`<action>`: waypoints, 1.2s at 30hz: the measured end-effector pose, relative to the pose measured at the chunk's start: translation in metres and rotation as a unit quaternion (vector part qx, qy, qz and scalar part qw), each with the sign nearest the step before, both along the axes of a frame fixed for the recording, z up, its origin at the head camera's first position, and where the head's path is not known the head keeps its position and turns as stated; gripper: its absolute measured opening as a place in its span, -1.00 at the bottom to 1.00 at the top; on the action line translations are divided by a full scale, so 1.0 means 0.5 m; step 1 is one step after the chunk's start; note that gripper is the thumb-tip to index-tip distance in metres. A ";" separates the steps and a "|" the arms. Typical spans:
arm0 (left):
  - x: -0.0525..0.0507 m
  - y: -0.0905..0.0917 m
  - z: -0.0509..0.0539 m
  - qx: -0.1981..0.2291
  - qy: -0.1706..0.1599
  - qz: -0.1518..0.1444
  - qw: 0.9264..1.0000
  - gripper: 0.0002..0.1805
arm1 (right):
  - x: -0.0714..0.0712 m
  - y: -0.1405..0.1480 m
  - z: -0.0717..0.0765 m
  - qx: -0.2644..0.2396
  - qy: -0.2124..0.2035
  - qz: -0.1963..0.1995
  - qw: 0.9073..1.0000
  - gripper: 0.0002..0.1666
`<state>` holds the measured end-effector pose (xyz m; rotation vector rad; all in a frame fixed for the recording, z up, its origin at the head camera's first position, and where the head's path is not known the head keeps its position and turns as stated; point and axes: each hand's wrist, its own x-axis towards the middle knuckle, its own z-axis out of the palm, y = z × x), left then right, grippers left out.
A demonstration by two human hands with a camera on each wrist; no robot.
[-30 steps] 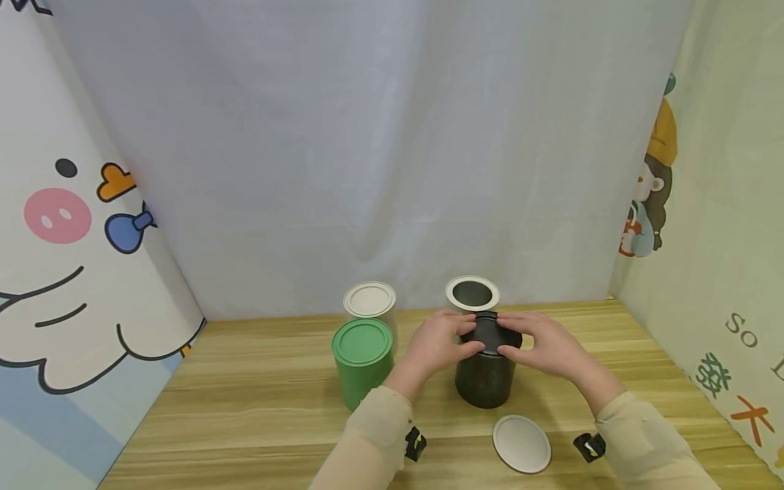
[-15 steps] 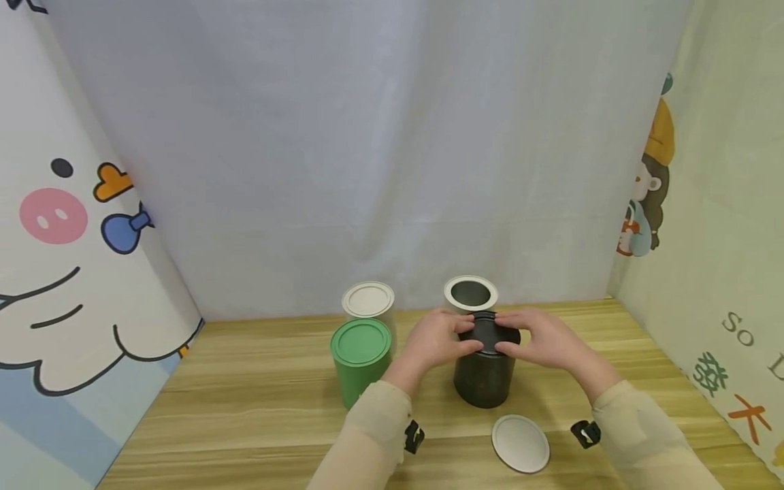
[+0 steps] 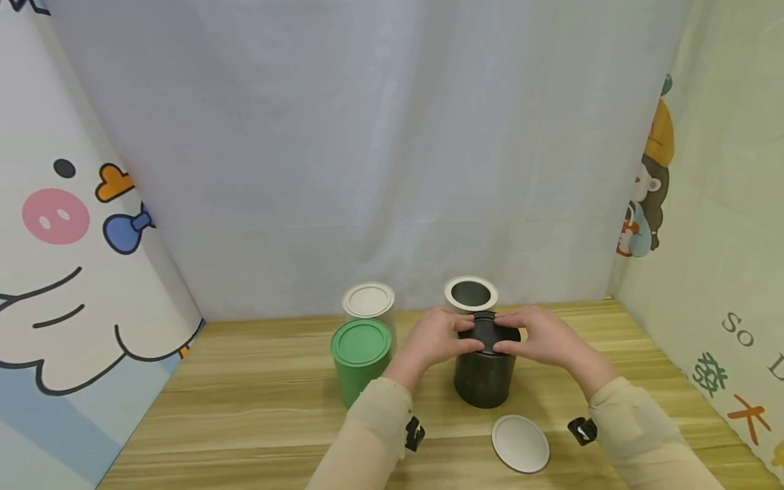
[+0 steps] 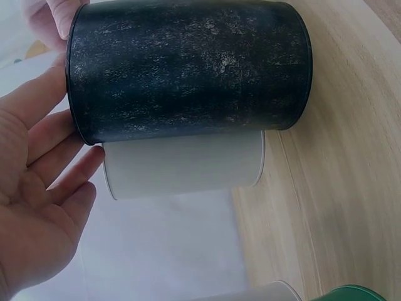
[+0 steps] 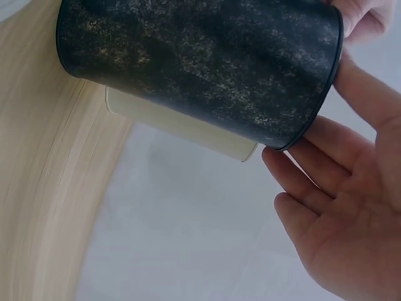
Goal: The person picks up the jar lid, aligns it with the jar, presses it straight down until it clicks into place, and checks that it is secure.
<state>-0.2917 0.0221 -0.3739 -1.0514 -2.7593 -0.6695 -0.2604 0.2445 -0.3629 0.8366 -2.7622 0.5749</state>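
Observation:
A dark, speckled black can [image 3: 484,378] stands upright on the wooden table, a black lid [image 3: 488,335] on its top. My left hand [image 3: 433,338] rests its thumb and fingertips on the lid's left side. From the right, my right hand [image 3: 547,337] touches the lid the same way, fingertips almost meeting the left ones. In both wrist views the fingers lie along the can's top rim, with the little fingers off it. Directly behind stands a white can [image 3: 454,291] with an open top and dark inside. A round silver lid [image 3: 520,444] lies flat in front.
To the left stand a green can [image 3: 361,361] with its lid on and, behind it, a lidded white can [image 3: 369,299]. A grey-white curtain [image 3: 367,150] hangs along the table's back edge. Printed cloths border the left and right sides.
Both hands stay on the black can's lid, nearly still. The right wrist has shifted very slightly left. The cans and the silver lid have not moved.

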 end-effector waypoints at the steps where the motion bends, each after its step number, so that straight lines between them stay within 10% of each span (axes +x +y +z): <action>1: 0.000 0.000 0.000 0.004 -0.002 0.000 1.000 -0.56 | 0.000 -0.001 0.000 0.000 -0.001 -0.001 1.000 -0.46; 36: 0.011 0.017 0.019 -0.053 -0.002 0.033 0.998 -0.59 | 0.012 -0.018 0.004 0.040 0.027 -0.004 0.999 -0.48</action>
